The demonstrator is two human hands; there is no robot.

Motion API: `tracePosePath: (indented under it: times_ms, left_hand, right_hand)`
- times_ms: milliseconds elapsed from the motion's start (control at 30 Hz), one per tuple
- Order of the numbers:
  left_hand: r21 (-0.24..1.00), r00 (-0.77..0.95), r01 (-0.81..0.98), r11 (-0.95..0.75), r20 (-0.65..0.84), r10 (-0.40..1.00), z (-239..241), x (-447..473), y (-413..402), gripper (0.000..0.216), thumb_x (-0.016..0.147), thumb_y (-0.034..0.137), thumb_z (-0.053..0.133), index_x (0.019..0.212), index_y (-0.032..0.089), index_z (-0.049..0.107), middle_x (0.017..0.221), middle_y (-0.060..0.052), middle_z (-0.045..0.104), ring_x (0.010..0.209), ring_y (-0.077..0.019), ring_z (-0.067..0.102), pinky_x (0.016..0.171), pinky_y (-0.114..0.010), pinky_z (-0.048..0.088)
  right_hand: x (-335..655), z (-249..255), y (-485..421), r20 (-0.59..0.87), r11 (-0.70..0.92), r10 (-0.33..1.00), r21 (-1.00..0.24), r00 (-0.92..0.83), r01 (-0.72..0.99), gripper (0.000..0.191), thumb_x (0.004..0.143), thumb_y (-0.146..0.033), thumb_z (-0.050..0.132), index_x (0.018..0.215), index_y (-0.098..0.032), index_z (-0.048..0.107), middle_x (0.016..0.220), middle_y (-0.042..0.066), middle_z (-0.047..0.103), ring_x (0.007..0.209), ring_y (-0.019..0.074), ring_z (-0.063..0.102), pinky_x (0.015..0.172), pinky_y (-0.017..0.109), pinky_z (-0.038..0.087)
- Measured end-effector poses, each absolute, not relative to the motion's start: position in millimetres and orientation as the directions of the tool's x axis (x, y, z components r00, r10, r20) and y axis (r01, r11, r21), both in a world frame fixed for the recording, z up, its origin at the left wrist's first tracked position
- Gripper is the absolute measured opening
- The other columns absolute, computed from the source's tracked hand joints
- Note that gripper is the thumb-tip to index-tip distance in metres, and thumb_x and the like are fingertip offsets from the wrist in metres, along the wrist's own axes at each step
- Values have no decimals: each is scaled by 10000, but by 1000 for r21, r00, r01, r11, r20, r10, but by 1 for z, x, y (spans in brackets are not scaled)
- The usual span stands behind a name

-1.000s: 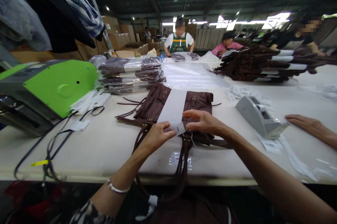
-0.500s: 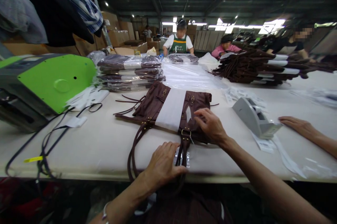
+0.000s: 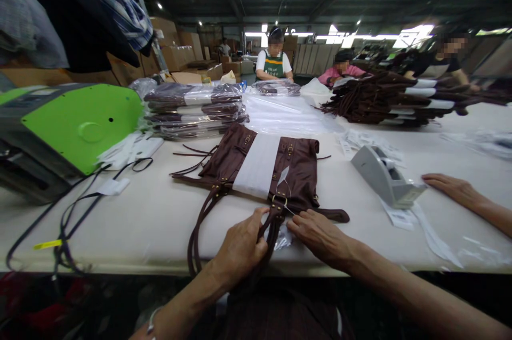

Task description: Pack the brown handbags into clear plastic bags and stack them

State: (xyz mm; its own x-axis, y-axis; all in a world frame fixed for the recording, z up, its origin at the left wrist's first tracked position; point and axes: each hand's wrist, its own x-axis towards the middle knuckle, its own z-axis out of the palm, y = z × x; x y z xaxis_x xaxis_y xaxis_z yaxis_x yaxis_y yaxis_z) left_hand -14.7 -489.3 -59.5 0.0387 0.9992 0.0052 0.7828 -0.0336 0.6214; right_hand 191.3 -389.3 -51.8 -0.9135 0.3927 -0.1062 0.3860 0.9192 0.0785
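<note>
A brown leather handbag lies flat on the white table, with a white paper band wrapped round its middle and a small tag hanging near its buckle. Its long straps run over the near table edge. My left hand is closed on the straps at the bag's near edge. My right hand is beside it, fingers pressed on a small clear plastic packet under the straps.
A green machine with black cables stands at the left. Bagged handbags are stacked behind, and loose brown bags at the back right. A grey tape dispenser sits right, next to another person's hand. Other people work at the far end.
My right hand has come back from the bag's face to the near edge. My left hand has moved up from the table edge and closed on the straps.
</note>
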Motion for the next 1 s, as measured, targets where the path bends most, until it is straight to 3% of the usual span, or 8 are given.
tracePosePath:
  times_ms: [100,167,300,433,567,767,900,1000]
  left_hand:
    - [616,2,787,-22,33,999,-47,-30,-485,576,737,76,505,1282,259,517,921,2,677,830,-180,637,768,-277,453]
    - [623,9,781,-30,36,999,-41,-37,-482,495,746,104,548,1217,254,571,919,5,672,812,-175,628,744,-274,449]
    - [675,42,731,-101,104,994,-33,-40,-466,286,831,253,609,1117,238,623,999,-17,669,855,-177,623,748,-273,467]
    - [618,32,763,-190,257,966,-28,-32,-422,208,916,273,526,1085,221,635,1050,-39,660,968,-189,614,872,-298,464]
    - [467,63,868,-170,236,970,-34,-16,-374,207,904,334,575,1046,205,651,1051,-60,672,1039,-234,595,919,-340,447]
    - [325,43,943,-74,102,994,-51,-1,-338,317,824,419,690,1055,211,625,1071,-77,671,1059,-264,608,867,-351,466]
    - [328,9,943,-46,116,993,-52,0,-330,190,909,321,582,1070,224,607,1070,-67,676,992,-232,649,811,-329,486]
    - [321,2,946,-45,132,991,-52,2,-331,204,965,247,449,1089,218,609,1094,-97,662,994,-232,651,823,-344,490]
  right_hand:
    - [203,-43,-386,-183,895,438,-5,-880,446,237,827,-14,473,857,-152,663,845,95,705,755,216,647,682,319,442]
    - [211,-35,-385,-214,835,461,-223,-861,503,188,812,-55,517,789,-175,660,793,63,711,721,191,649,635,284,428]
    - [209,-16,-385,-280,304,541,-815,-793,494,143,867,-307,547,863,-189,628,731,12,695,565,131,629,505,225,413]
    - [192,-13,-370,-241,-13,671,-949,-701,314,374,781,-527,638,824,-158,600,715,36,694,499,132,625,434,213,379]
    - [181,-25,-344,-228,-118,846,-962,-483,248,419,634,-499,778,816,-155,621,582,-7,646,418,101,535,389,198,339]
    - [179,-29,-318,-209,-12,894,-896,-397,445,355,871,-489,513,773,-163,612,522,2,598,393,102,465,402,220,332]
    - [172,-19,-306,59,284,954,-503,-295,816,259,933,-346,425,797,-190,582,694,72,682,608,193,643,548,267,406]
    - [163,-14,-303,111,307,950,-153,-292,940,209,937,-253,397,991,-203,593,826,109,723,768,261,698,628,303,422]
